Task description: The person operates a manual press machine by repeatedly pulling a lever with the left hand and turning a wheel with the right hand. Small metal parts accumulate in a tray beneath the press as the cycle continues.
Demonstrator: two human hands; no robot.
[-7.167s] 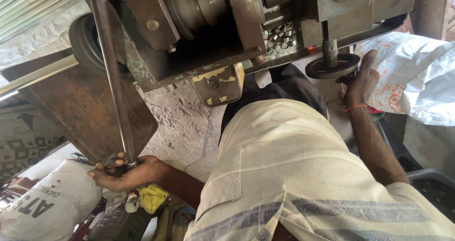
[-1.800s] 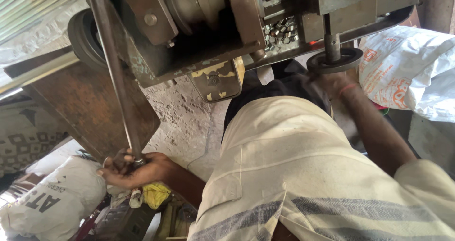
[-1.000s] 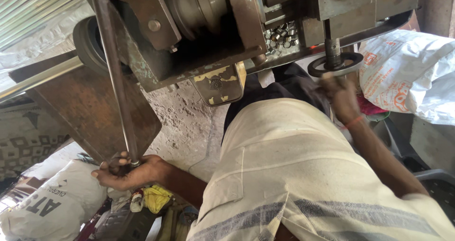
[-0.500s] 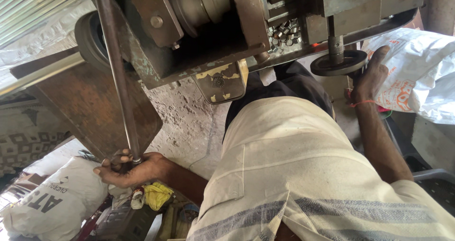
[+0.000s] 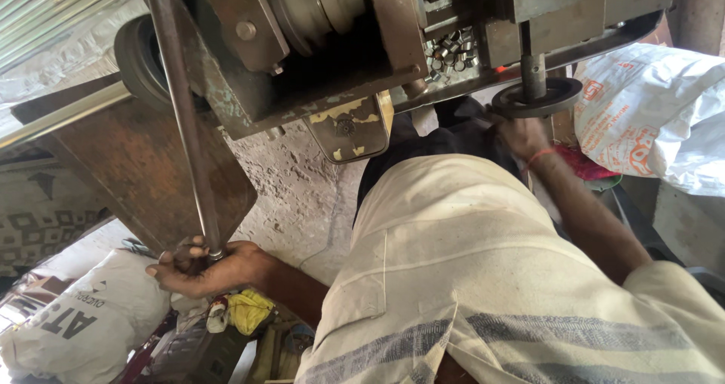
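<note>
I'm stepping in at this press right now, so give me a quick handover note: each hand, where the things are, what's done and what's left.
Left hand: closed around the lower end of the long steel lever.
Right hand: just under the round black die plate on the machine's vertical shaft, fingers hidden.
Small metal pieces sit in the tray on the machine body.
White sack lies to the right.
Done or left: cannot tell; no piece is visible at the die.

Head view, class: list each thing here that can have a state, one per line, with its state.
Left hand: closed around the lever's end.
Long metal lever: gripped, slanting up to the machine.
Right hand: under the disc, touching it.
Round metal disc: mounted on its vertical shaft.
White sack: lying bulged beside the machine.
</note>
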